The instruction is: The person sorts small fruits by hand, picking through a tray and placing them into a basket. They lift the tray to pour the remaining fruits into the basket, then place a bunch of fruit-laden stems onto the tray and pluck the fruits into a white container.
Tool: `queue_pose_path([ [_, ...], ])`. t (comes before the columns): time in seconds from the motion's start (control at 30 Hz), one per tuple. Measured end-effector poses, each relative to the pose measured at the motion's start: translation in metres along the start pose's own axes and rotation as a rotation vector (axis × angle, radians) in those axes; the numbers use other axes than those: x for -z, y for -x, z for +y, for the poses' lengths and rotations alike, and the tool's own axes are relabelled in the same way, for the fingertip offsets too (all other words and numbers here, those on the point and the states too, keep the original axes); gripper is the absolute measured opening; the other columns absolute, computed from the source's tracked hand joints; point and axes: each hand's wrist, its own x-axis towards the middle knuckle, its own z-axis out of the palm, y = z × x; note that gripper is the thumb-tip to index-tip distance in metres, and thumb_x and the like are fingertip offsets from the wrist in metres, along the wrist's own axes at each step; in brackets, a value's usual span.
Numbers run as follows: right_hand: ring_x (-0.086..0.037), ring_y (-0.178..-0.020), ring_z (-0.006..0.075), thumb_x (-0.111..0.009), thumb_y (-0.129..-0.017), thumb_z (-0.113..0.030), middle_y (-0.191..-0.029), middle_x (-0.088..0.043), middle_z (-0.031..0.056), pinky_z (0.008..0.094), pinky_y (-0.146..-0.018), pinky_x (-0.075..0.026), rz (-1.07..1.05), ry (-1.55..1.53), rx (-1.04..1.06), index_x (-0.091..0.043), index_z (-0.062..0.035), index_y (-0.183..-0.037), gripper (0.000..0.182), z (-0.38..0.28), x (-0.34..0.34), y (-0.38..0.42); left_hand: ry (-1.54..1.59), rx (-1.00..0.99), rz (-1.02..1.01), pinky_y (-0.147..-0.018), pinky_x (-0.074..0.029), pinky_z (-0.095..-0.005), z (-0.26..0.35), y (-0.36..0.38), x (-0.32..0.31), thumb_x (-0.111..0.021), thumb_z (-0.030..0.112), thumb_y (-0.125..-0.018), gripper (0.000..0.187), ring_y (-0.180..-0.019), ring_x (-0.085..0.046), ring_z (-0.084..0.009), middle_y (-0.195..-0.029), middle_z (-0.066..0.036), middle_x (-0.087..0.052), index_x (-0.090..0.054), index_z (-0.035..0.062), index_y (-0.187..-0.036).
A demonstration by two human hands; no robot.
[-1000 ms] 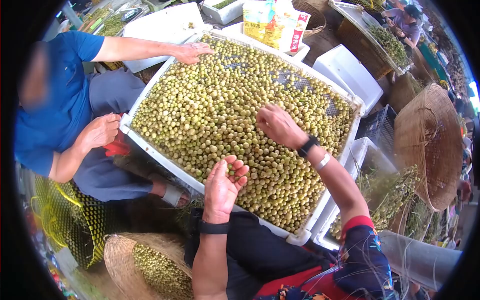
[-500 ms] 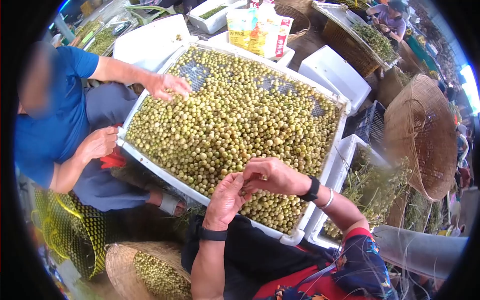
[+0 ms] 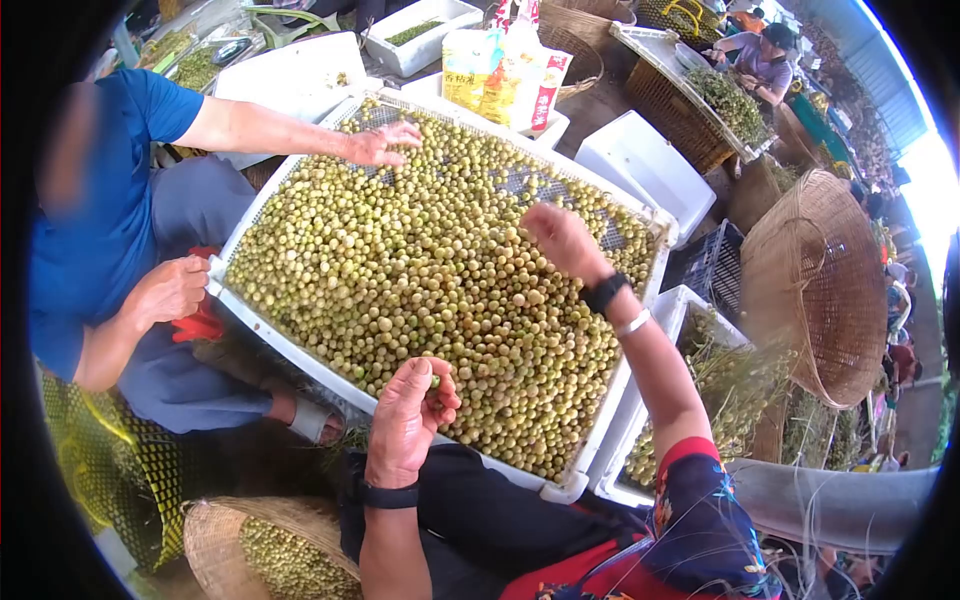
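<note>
A white mesh-bottomed tray (image 3: 285, 352) holds a thick layer of small round yellow-green fruits (image 3: 420, 270). Near the tray's front rim, my left hand (image 3: 408, 405) is closed, with a small green fruit (image 3: 434, 381) pinched by the thumb and fingers. My right hand (image 3: 566, 240), with a dark band and a bracelet on its wrist, hangs over the right half of the fruits. Its fingers point down, slightly blurred, and whether they hold anything is hidden.
A co-worker in a blue shirt (image 3: 95, 240) sits at the left, one hand (image 3: 383, 144) over the tray. Stems fill a white box (image 3: 690, 395) at right, beside a large wicker basket (image 3: 820, 290). Another basket (image 3: 215, 550) with fruits stands at lower left.
My hands were together over the front of the tray. The right has moved away to the upper right, while the left has lowered slightly leftward. The co-worker's far hand has shifted right.
</note>
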Motion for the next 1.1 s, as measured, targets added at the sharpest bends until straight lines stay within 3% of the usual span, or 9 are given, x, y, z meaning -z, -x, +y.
queue_pose_path([
  [0.1, -0.063, -0.089, 0.0306, -0.055, -0.087, -0.012, -0.087, -0.068, 0.0133, 0.0411, -0.083, -0.05, 0.084, 0.413, -0.058, -0.068, -0.0076, -0.097, 0.016, 0.084, 0.005, -0.03, -0.051, -0.018, 0.012, -0.059, -0.047, -0.0251, 0.005, 0.001, -0.003, -0.057, 0.03, -0.099, 0.023, -0.072, -0.059, -0.0123, -0.085, -0.003, -0.061, -0.062, 0.0078, -0.101],
  [0.17, -0.061, -0.091, 0.0316, -0.055, -0.085, -0.011, -0.083, -0.065, 0.0142, 0.0414, -0.083, -0.049, -0.157, 0.464, -0.143, -0.067, -0.0073, -0.09, 0.013, 0.1, 0.005, -0.029, -0.076, -0.015, 0.041, -0.06, -0.047, -0.0251, 0.006, 0.001, -0.002, -0.056, 0.031, -0.099, 0.024, -0.072, -0.059, -0.0123, -0.085, -0.003, -0.06, -0.062, 0.0076, -0.101],
  [0.37, -0.058, -0.091, 0.0372, -0.054, -0.089, -0.013, -0.089, -0.06, 0.0192, 0.0453, -0.08, -0.047, -0.04, 0.47, -0.152, -0.058, -0.0037, -0.089, 0.011, 0.106, -0.01, -0.011, -0.076, 0.018, 0.002, -0.055, -0.046, -0.0217, 0.001, -0.001, 0.001, -0.054, 0.029, -0.1, 0.022, -0.067, -0.058, -0.0093, -0.084, -0.001, -0.06, -0.06, 0.0077, -0.098],
  [0.5, -0.06, -0.083, 0.0366, -0.055, -0.088, -0.004, -0.088, -0.062, 0.0178, 0.0434, -0.073, -0.048, -0.001, 0.187, -0.084, -0.056, -0.0035, -0.09, 0.002, 0.013, -0.018, -0.009, -0.239, 0.221, -0.22, -0.055, -0.045, -0.0187, -0.021, 0.001, -0.01, -0.053, 0.028, -0.101, 0.022, -0.068, -0.058, -0.0055, -0.084, 0.0, -0.06, -0.06, 0.0071, -0.1],
  [0.63, -0.062, -0.081, 0.0264, -0.058, -0.085, 0.005, -0.09, -0.061, 0.0117, 0.037, -0.069, -0.053, -0.338, -0.41, 0.362, -0.061, -0.0043, -0.104, 0.021, -0.104, -0.079, 0.024, -0.431, 0.301, -0.383, -0.058, -0.044, -0.0203, -0.056, -0.004, -0.021, -0.052, 0.026, -0.102, 0.022, -0.067, -0.053, -0.0059, -0.079, 0.003, -0.056, -0.06, 0.0059, -0.098],
  [0.7, -0.06, -0.094, 0.0264, -0.062, -0.083, -0.001, -0.101, -0.059, 0.0113, 0.0391, -0.077, -0.051, -0.527, -0.395, 0.477, -0.062, -0.008, -0.106, 0.024, -0.144, -0.104, 0.036, -0.645, 0.323, -0.463, -0.06, -0.046, -0.0241, -0.066, -0.006, -0.021, -0.052, 0.025, -0.101, 0.022, -0.066, -0.052, -0.0087, -0.077, 0.003, -0.054, -0.059, 0.0052, -0.096],
  [0.77, -0.054, -0.108, 0.0271, -0.065, -0.08, -0.009, -0.11, -0.056, 0.0101, 0.0427, -0.086, -0.046, -0.306, 0.138, 0.625, -0.063, -0.0119, -0.107, 0.027, -0.144, -0.117, 0.034, -0.783, 0.259, -0.481, -0.06, -0.047, -0.0275, -0.068, -0.003, -0.021, -0.052, 0.025, -0.101, 0.024, -0.066, -0.053, -0.0108, -0.077, -0.001, -0.056, -0.059, 0.003, -0.095],
  [0.93, -0.044, -0.116, 0.0286, -0.067, -0.083, -0.029, -0.115, -0.051, 0.0071, 0.0454, -0.099, -0.035, -0.381, 0.345, 0.376, -0.065, -0.0155, -0.105, 0.026, -0.06, -0.094, 0.039, -0.943, 0.15, -0.567, -0.06, -0.047, -0.0296, -0.066, 0.005, -0.018, -0.053, 0.025, -0.099, 0.026, -0.064, -0.056, -0.0118, -0.074, -0.004, -0.059, -0.059, 0.0005, -0.094],
  [1.1, -0.048, -0.11, 0.0275, -0.062, -0.085, 0.0, -0.112, -0.052, 0.0105, 0.0391, -0.093, -0.045, -0.459, 0.373, 0.237, -0.065, -0.0089, -0.096, 0.015, -0.009, -0.032, 0.036, -0.555, 0.233, -0.458, -0.059, -0.046, -0.025, -0.065, 0.003, -0.016, -0.051, 0.027, -0.101, 0.025, -0.067, -0.057, -0.0094, -0.079, -0.001, -0.061, -0.061, 0.0047, -0.094],
])
